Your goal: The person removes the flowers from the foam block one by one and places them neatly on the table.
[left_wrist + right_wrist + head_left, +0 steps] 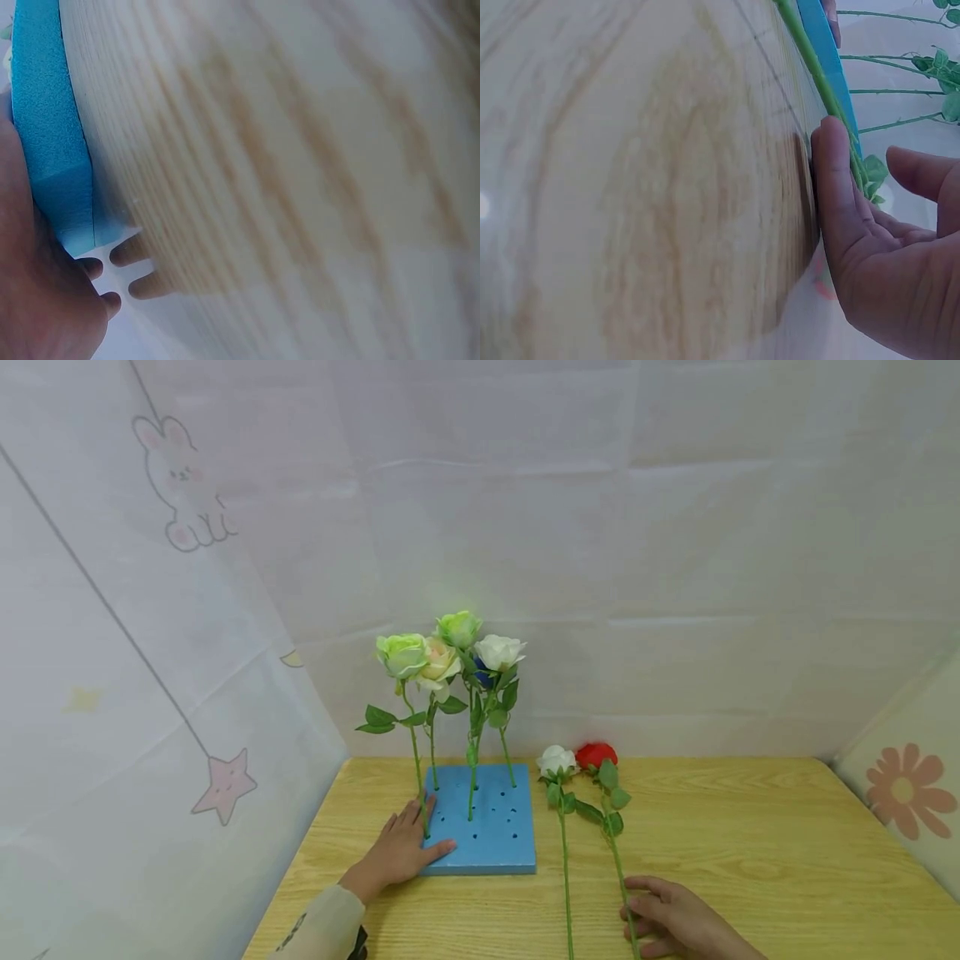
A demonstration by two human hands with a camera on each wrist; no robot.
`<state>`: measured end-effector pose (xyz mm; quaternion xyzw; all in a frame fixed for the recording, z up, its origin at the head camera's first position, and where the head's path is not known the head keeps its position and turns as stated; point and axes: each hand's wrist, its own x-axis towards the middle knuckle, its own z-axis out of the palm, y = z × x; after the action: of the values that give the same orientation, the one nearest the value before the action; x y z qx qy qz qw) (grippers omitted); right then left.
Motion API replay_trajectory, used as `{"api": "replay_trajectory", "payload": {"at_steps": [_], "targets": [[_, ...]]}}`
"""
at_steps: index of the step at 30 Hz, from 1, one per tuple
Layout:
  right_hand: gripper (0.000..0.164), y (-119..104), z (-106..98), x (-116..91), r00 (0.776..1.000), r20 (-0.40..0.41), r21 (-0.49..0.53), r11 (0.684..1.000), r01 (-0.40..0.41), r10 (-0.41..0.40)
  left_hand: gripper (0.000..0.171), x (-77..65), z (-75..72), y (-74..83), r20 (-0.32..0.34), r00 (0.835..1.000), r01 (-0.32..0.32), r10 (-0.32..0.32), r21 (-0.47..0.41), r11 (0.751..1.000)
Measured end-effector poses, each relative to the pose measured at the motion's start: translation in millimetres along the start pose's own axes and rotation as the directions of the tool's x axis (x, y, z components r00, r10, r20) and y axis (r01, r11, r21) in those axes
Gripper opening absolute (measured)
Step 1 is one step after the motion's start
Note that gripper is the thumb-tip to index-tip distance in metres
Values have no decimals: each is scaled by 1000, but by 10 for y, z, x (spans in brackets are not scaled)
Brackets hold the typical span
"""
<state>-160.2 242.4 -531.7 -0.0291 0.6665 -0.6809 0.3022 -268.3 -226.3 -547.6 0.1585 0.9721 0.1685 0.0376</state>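
Note:
A blue foam board (495, 853) dotted with holes holds several upright artificial roses: green ones (402, 656), a cream one (439, 662), a white one (500, 652) and a partly hidden blue one (483, 675). My left hand (397, 852) rests against the board's left side, fingers extended and thumb over its front corner. To the right, a red rose (597, 754) lies on the table with its stem toward me. My right hand (675, 918) is at the lower part of that stem (810, 60), fingers slightly bent, thumb apart from them in the right wrist view.
Another white rose (557, 760) lies between the board and the red rose, its stem parallel to my side. The wooden table (750, 835) meets a pale cloth backdrop (675, 568) at the rear and on both sides.

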Motion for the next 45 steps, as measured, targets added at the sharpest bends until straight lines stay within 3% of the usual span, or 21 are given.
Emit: {"api": "replay_trajectory", "payload": {"at_steps": [5, 12, 18, 24, 36, 45], "targets": [[64, 1, -9, -2, 999, -51, -34, 999, -5, 3, 100, 22, 26, -25, 5, 1000, 3, -3, 4, 1000], [57, -7, -46, 6, 998, -60, 21, 999, 28, -27, 102, 23, 28, -21, 4, 1000, 8, -8, 12, 1000], [58, -53, -28, 49, 995, -98, -83, 996, 15, -23, 103, 10, 35, -11, -2, 1000, 7, -7, 21, 1000], [58, -179, 62, 141, 994, -95, -158, 986, 42, -57, 102, -2, 32, -7, -5, 1000, 9, -9, 27, 1000], [59, -452, 256, 297, 990, -37, -166, 978, 129, -137, 99, -5, 32, -9, -11, 1000, -4, 4, 10, 1000], [57, -626, 413, 434, 975, -90, -177, 966, 186, -204, 101, 2, 37, -12, -8, 1000, 6, -6, 28, 1000]]}}
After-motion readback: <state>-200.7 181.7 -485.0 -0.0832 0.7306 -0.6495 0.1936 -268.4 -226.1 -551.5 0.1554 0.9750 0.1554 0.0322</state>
